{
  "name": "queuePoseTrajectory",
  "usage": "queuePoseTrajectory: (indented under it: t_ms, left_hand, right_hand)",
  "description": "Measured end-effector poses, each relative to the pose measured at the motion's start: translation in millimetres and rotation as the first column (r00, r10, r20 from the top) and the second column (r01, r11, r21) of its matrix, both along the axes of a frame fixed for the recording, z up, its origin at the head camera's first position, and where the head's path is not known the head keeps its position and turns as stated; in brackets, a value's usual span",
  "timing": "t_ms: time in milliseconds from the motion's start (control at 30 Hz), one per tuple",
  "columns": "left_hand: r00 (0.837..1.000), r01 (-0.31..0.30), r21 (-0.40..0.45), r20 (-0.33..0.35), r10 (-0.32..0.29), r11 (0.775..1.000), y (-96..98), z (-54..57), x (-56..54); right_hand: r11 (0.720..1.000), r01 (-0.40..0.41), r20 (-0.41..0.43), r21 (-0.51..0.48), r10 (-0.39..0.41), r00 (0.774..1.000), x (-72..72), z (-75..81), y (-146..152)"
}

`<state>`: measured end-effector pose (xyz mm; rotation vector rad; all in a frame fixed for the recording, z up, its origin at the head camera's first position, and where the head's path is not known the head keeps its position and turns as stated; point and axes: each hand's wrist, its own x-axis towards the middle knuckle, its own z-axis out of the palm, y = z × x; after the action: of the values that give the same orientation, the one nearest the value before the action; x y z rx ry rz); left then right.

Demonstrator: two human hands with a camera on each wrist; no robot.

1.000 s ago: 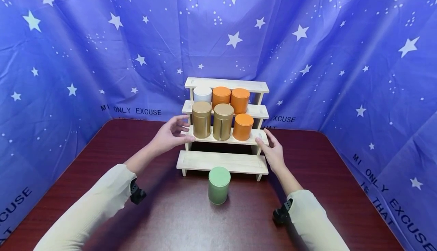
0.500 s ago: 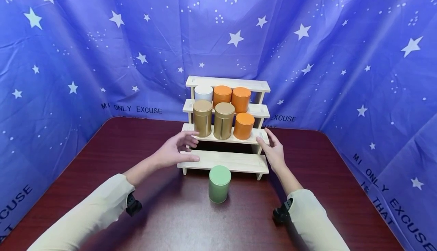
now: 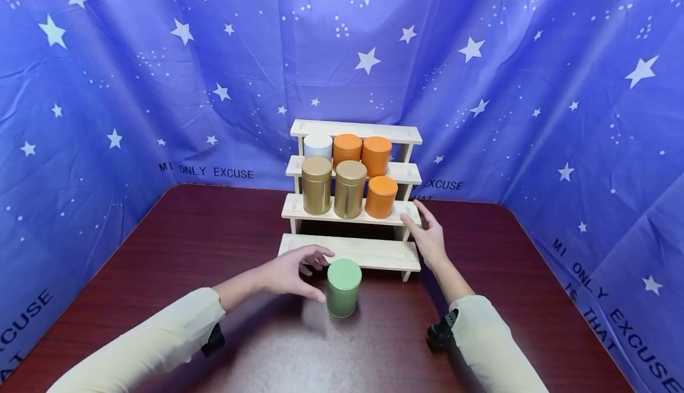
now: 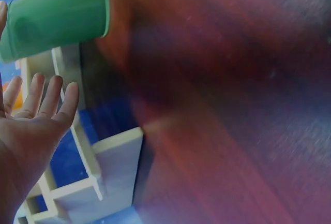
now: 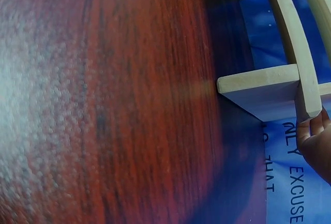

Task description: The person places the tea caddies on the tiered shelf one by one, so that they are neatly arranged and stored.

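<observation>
A green canister (image 3: 343, 289) stands upright on the table in front of the stepped wooden shelf (image 3: 347, 252). Close to its left side is my left hand (image 3: 294, 272), thumb and fingers spread apart around nothing. In the left wrist view, a gap shows between those fingers and the green canister (image 4: 59, 19). My right hand (image 3: 428, 240) holds the right end of the shelf's second step from the bottom, thumb at the front edge. In the right wrist view, the fingers of the right hand (image 5: 316, 140) are at that end of the wood, partly cut off by the frame.
On the second step stand two gold canisters (image 3: 316, 188) and an orange canister (image 3: 381, 198). A white canister (image 3: 317, 146) and two orange canisters (image 3: 376, 154) are one step higher. A blue star-patterned curtain (image 3: 235, 54) surrounds the dark red table (image 3: 192, 227).
My left hand has come down from the shelf's left end, moving toward me and to the right, up to the green canister. The right hand stays at the shelf's right end.
</observation>
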<state>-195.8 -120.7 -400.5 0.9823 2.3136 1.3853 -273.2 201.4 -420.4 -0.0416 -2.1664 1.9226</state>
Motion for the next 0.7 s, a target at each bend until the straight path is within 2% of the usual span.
queuePoseTrajectory:
  t_ms: [300, 500, 700]
  left_hand:
    - [1.000, 0.014, -0.030, 0.012, -0.014, 0.999, 6.6, -16.1, 7.4]
    - [1.000, 0.009, -0.016, 0.026, -0.008, 1.000, 11.4, -18.7, 10.1]
    - [0.998, -0.024, 0.021, 0.061, 0.023, 0.999, 14.8, -23.1, 11.2]
  right_hand:
    - [1.000, 0.002, -0.006, 0.000, -0.002, 1.000, 0.6, 0.2, 1]
    - [1.000, 0.013, -0.009, -0.004, -0.013, 1.000, 1.3, 2.2, 0]
    - [1.000, 0.003, 0.001, -0.025, -0.003, 1.000, 0.8, 2.5, -2]
